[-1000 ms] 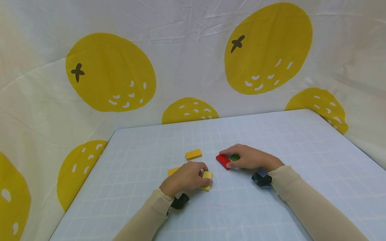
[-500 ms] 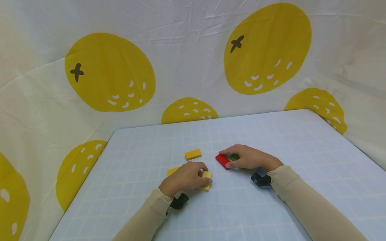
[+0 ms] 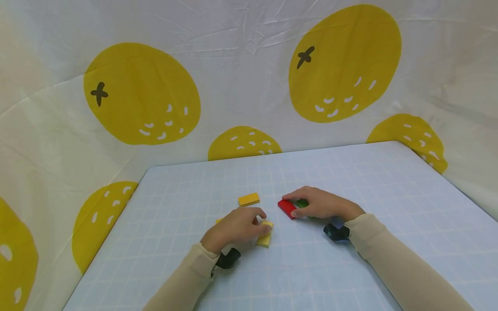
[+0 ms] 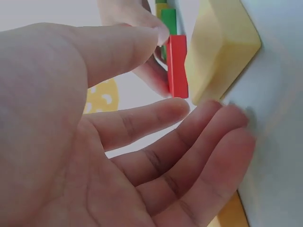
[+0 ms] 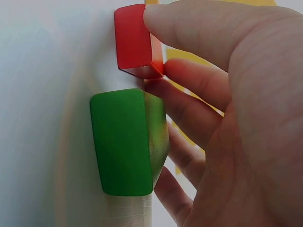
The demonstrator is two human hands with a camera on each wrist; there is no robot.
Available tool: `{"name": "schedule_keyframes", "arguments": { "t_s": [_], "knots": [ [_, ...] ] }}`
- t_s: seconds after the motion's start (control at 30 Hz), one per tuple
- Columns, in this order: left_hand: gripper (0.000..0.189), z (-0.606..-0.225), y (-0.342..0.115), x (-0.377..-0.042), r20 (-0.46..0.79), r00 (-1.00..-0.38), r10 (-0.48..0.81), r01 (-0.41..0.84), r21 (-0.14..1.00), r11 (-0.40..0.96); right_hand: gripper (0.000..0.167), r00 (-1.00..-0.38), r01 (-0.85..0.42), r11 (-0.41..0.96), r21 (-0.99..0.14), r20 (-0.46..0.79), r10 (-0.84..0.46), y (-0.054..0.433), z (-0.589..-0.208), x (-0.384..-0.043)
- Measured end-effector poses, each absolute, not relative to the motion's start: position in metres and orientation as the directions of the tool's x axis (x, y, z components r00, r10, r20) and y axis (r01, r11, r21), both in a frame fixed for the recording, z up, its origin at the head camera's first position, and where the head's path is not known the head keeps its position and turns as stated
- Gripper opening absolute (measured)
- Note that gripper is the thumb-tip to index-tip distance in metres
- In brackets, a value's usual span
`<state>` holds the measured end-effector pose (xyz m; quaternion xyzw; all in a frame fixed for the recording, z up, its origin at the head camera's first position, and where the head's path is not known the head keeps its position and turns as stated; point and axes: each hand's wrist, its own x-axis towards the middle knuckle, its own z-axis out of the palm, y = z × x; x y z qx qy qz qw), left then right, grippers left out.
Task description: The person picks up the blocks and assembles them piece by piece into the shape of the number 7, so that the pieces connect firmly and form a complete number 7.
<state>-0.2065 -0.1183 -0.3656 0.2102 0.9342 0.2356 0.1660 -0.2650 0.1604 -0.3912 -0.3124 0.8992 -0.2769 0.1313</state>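
Note:
My left hand (image 3: pixel 235 228) is just over a pale yellow block (image 3: pixel 264 240) on the table. In the left wrist view its thumb and fingers are apart, and the pale block (image 4: pixel 220 52) lies beyond the fingertips. To the right, my right hand (image 3: pixel 322 203) pinches a red block (image 3: pixel 285 208) between thumb and fingertips. The right wrist view shows the thumb on one end of the red block (image 5: pixel 133 40). A green block (image 5: pixel 122 142) sits under the right palm, mostly covered by the hand in the head view.
A yellow block (image 3: pixel 249 199) lies behind the left hand. Another yellow block (image 3: pixel 219 220) is mostly covered by that hand. The table (image 3: pixel 342 276) has a pale gridded cover, and a curtain printed with yellow fruit (image 3: pixel 144 93) hangs behind it.
My left hand has let go of the pale yellow block and shifted slightly left, its fingers spreading. The right hand and the red block stay where they were.

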Motion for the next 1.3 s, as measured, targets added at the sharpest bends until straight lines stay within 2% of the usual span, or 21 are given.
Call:
{"name": "schedule_keyframes", "arguments": {
  "t_s": [0.2, 0.5, 0.7, 1.07, 1.3],
  "knots": [
    [0.040, -0.365, -0.125, -0.213, -0.155, -0.873, 0.463, 0.327, 0.517, 0.791, 0.053, -0.772, -0.486, 0.657, -0.577, -0.069, -0.632, 0.159, -0.391, -0.265],
    [0.021, -0.366, -0.139, -0.223, 0.065, -0.933, 0.355, 0.340, 0.485, 0.806, 0.056, -0.778, -0.466, 0.673, -0.574, -0.095, -0.621, 0.155, -0.387, -0.264],
    [0.018, -0.369, -0.149, -0.235, 0.157, -0.938, 0.309, 0.346, 0.465, 0.815, 0.056, -0.781, -0.461, 0.675, -0.575, -0.098, -0.617, 0.156, -0.386, -0.264],
    [0.030, -0.375, -0.156, -0.252, 0.037, -0.964, 0.261, 0.249, 0.459, 0.853, 0.052, -0.796, -0.452, 0.680, -0.577, -0.083, -0.600, 0.157, -0.389, -0.266],
    [0.034, -0.380, -0.161, -0.259, -0.006, -0.968, 0.249, 0.214, 0.494, 0.843, 0.054, -0.801, -0.454, 0.676, -0.581, -0.066, -0.595, 0.155, -0.388, -0.265]
  ]
}}
